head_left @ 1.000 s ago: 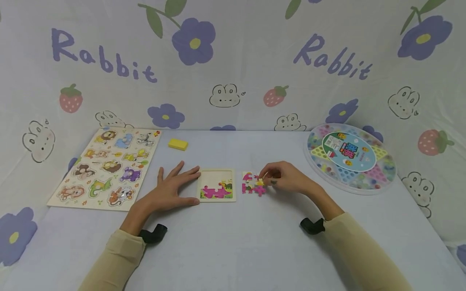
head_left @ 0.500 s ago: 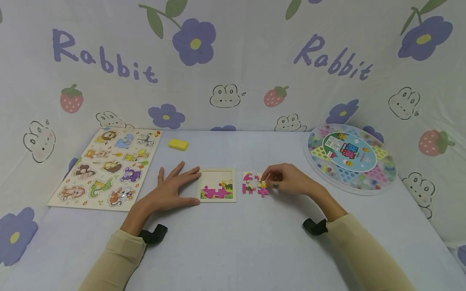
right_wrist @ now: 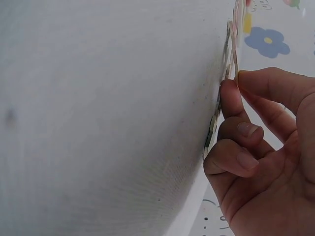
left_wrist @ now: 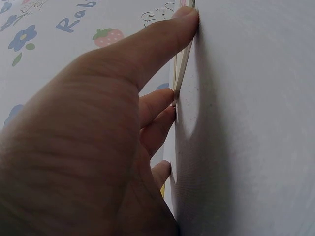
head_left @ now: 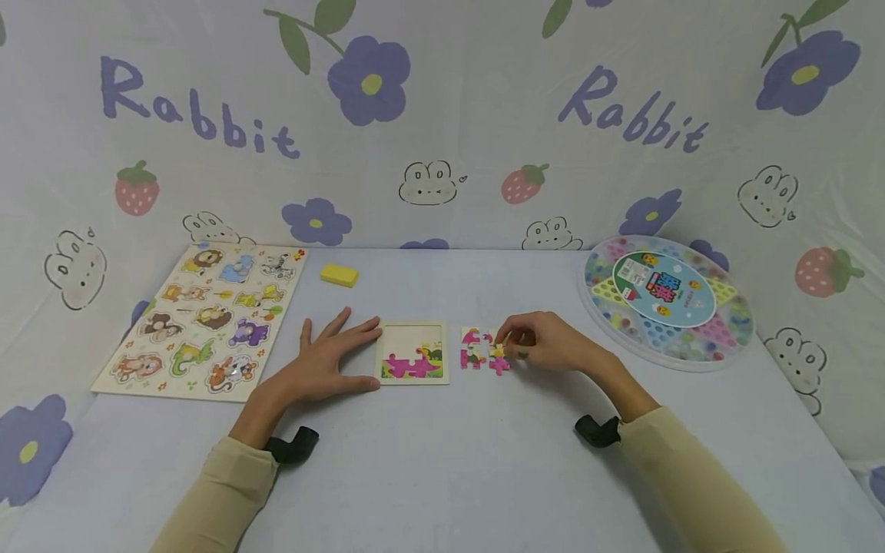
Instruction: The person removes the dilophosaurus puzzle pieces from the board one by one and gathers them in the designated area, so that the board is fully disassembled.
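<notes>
A small square wooden puzzle tray lies mid-table, its lower part filled with pink and green pieces. At its left edge rests my left hand, fingers spread, with the thumb and some fingertips touching the frame. Just right of the tray is a cluster of loose jigsaw pieces, pink, green and yellow. My right hand pinches a puzzle piece between thumb and forefinger at the cluster's right side; the other fingers are curled. From the head camera, the fingers partly hide that piece.
On the left lies an animal puzzle board. A yellow block sits behind the left hand. A round clear bead box lies at the back right. Behind the white table hangs a patterned cloth.
My right hand has shifted slightly right, and a pink and yellow part of the cluster moved with it, widening a gap in the pieces. The left hand and tray stay put.
</notes>
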`<state>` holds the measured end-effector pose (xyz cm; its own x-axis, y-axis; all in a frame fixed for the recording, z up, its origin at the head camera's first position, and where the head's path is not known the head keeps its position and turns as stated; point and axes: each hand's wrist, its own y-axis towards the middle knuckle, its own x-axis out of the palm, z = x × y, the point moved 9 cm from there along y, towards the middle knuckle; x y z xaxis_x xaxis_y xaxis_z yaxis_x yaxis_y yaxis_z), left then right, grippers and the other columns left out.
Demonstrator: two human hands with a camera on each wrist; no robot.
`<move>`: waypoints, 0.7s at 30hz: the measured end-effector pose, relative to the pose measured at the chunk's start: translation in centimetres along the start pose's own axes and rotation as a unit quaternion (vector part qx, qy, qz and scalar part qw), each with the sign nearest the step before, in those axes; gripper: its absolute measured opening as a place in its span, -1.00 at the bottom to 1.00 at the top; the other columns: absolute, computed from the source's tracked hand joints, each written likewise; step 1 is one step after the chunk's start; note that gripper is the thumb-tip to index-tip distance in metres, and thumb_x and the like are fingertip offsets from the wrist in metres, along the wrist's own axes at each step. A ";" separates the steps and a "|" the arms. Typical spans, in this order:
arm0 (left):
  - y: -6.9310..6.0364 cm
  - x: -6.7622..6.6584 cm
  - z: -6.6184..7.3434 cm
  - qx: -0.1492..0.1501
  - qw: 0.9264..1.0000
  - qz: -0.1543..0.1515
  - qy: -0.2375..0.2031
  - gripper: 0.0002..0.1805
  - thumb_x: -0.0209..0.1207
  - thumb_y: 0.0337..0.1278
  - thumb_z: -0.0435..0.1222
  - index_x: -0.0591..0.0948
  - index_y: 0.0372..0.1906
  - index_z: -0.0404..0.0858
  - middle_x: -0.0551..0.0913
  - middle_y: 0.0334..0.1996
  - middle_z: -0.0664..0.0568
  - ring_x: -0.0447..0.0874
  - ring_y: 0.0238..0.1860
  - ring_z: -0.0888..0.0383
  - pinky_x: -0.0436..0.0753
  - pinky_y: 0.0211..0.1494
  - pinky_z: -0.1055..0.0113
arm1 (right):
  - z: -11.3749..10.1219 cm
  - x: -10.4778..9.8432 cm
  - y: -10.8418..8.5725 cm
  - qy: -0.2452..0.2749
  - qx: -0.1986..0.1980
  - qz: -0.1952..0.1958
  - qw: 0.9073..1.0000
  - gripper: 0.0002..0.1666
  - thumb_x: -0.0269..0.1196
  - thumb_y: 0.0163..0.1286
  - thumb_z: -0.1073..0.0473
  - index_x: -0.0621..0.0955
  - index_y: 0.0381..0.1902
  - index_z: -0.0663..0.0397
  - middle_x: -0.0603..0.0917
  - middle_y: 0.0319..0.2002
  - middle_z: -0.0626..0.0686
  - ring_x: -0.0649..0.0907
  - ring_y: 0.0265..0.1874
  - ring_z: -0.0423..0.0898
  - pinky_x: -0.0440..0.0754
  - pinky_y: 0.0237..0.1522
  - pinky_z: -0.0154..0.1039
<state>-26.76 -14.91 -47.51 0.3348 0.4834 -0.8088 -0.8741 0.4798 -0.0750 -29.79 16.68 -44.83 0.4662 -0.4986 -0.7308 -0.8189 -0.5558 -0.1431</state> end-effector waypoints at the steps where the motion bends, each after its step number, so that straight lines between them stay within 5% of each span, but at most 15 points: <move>1: 0.0 0.0 0.0 0.000 1.000 0.000 0.001 -0.04 0.43 0.15 0.15 0.36 0.63 0.03 0.19 0.71 0.14 -0.30 0.79 -0.19 -0.63 0.58 -0.51 | 0.0 0.0 0.0 -0.001 0.000 0.001 1.000 -0.76 0.31 0.43 0.32 0.75 -0.01 -0.01 0.71 -0.30 -0.03 0.57 -0.32 -0.12 0.57 -0.24 -0.31; 21: 0.0 0.1 -0.3 0.002 1.000 0.000 0.002 -0.03 0.43 0.15 0.18 0.35 0.64 0.06 0.17 0.72 0.18 -0.31 0.79 -0.17 -0.63 0.59 -0.50 | -0.3 0.0 -0.2 -0.017 -0.004 -0.003 1.000 -0.78 0.33 0.46 0.29 0.74 0.02 0.00 0.71 -0.29 -0.02 0.58 -0.35 -0.12 0.58 -0.27 -0.33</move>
<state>-26.86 -15.03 -47.76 0.3322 0.4804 -0.8117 -0.8733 0.4817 -0.0723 -29.55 16.56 -44.60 0.4593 -0.4729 -0.7519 -0.8134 -0.5641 -0.1420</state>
